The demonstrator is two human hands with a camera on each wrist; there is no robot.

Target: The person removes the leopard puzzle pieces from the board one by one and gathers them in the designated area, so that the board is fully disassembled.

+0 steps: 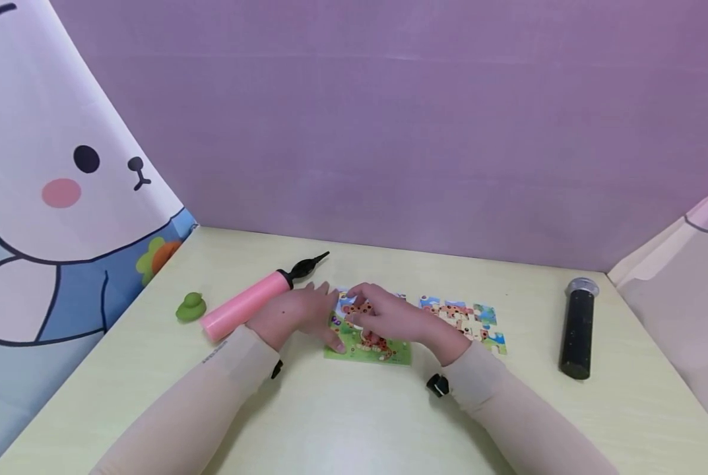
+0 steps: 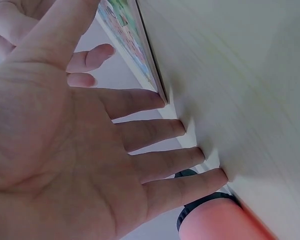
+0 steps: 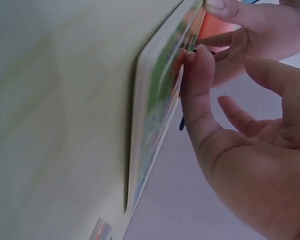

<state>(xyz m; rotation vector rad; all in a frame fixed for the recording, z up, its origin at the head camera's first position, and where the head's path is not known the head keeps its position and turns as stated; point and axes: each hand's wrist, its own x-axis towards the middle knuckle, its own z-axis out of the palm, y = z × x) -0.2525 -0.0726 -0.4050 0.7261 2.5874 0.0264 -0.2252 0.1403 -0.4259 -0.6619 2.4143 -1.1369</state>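
A jigsaw puzzle board (image 1: 365, 354) with spotted animals on green and blue lies on the table between the hands. My left hand (image 1: 297, 313) rests at its left side, fingers straight and spread, the fingertips on the table by the board's edge in the left wrist view. The thumb lies over the board's lower left part. Above the board is my right hand (image 1: 392, 320), its fingers bent. One fingertip (image 3: 199, 62) meets the puzzle's surface in the right wrist view, the thumb apart from it. No piece shows between those fingers. Part of the picture is hidden by the hands.
Several jigsaw pieces (image 1: 466, 323) lie grouped right of the board. A pink hand pump (image 1: 247, 307) with a black nozzle lies to the left, near a small green toy (image 1: 191, 307). At the right lies a black cylinder with a silver head (image 1: 579, 330). A purple cloth (image 1: 401, 145) hangs behind.
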